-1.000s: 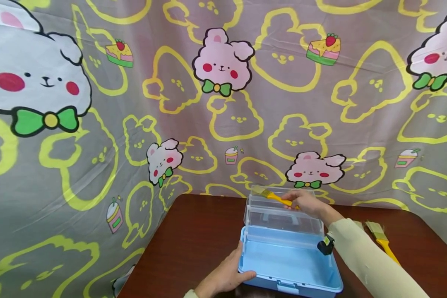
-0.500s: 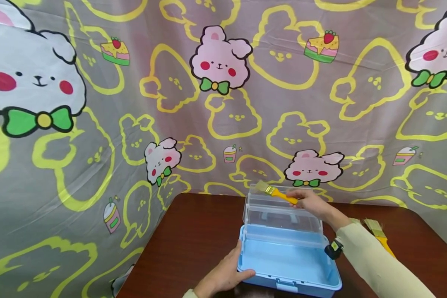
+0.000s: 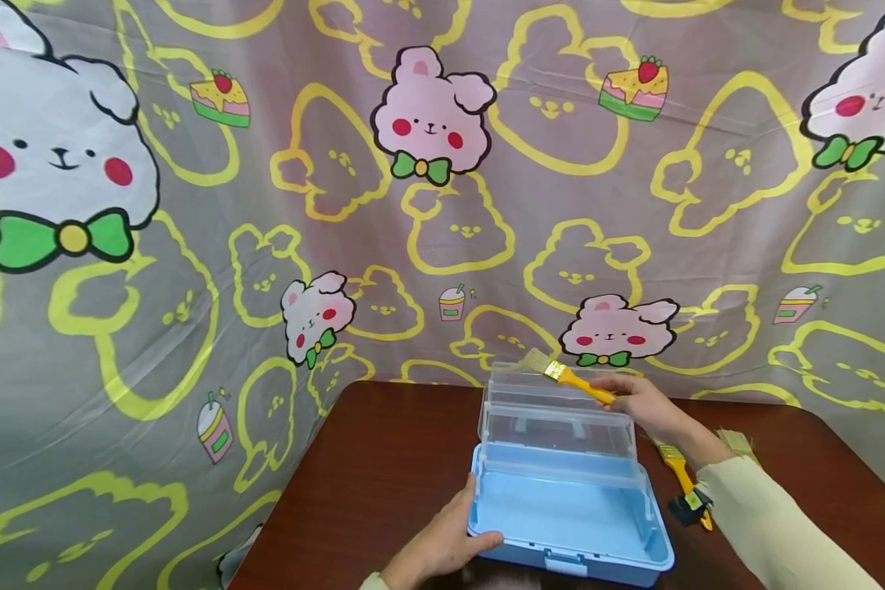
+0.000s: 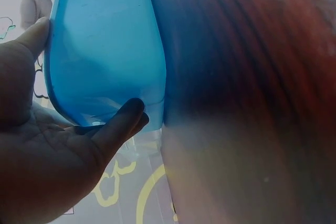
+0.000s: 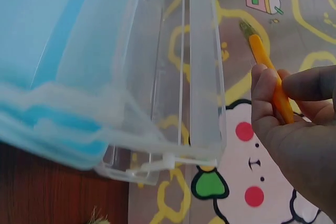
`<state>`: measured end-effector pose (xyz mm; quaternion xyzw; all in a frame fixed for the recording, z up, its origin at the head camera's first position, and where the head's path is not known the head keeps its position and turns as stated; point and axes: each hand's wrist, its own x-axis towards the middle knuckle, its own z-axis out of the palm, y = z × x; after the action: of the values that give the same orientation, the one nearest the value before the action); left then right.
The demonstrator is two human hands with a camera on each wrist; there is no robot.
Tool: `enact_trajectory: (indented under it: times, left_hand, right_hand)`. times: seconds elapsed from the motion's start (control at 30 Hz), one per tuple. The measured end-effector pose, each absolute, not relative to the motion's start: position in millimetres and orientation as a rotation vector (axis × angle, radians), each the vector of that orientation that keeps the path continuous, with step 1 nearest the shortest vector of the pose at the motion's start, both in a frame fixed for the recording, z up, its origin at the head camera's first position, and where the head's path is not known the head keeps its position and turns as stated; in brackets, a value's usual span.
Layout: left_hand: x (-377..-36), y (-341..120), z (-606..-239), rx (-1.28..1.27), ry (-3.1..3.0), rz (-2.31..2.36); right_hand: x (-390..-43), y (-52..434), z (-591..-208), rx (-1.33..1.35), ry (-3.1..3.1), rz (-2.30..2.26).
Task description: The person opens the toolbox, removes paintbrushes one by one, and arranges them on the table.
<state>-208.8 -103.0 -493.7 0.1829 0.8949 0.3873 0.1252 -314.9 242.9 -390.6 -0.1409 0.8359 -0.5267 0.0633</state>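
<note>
My right hand [image 3: 645,406] pinches the yellow handle of a paintbrush [image 3: 583,383] between thumb and fingers. Its pale bristles point up and left, above the clear lid [image 3: 560,426] of a light blue plastic box [image 3: 571,512]. The lid stands raised at the back, and the box's interior shows bare. In the right wrist view, the paintbrush [image 5: 265,59] appears edge-on beyond the lid [image 5: 205,77]. My left hand [image 3: 442,537] rests against the box's left front corner, thumb at the front rim. Its fairly straight fingers [image 4: 123,121] touch the outer side wall [image 4: 110,45].
Right of the box, another yellow-handled paintbrush [image 3: 677,469] lies on the dark red-brown table [image 3: 383,459]. More bristles [image 3: 739,444] show beyond my right forearm, their handle hidden. A curtain [image 3: 428,205] printed with cartoon rabbits hangs behind and to the left.
My right hand has moved rightward with the paintbrush, away from the middle of the raised lid. The forearm's shift uncovers a brush lying beside the box. My left hand keeps its place.
</note>
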Motion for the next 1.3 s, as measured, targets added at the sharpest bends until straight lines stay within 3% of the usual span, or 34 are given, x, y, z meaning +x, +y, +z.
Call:
enact_trajectory:
  times: [1.3]
  left_hand:
    - [-210.1,-102.0,-495.2,0.531,2.585,1.154]
  right_hand:
    - [-259.8,363.3,-413.7,-0.202,2.758,-1.604]
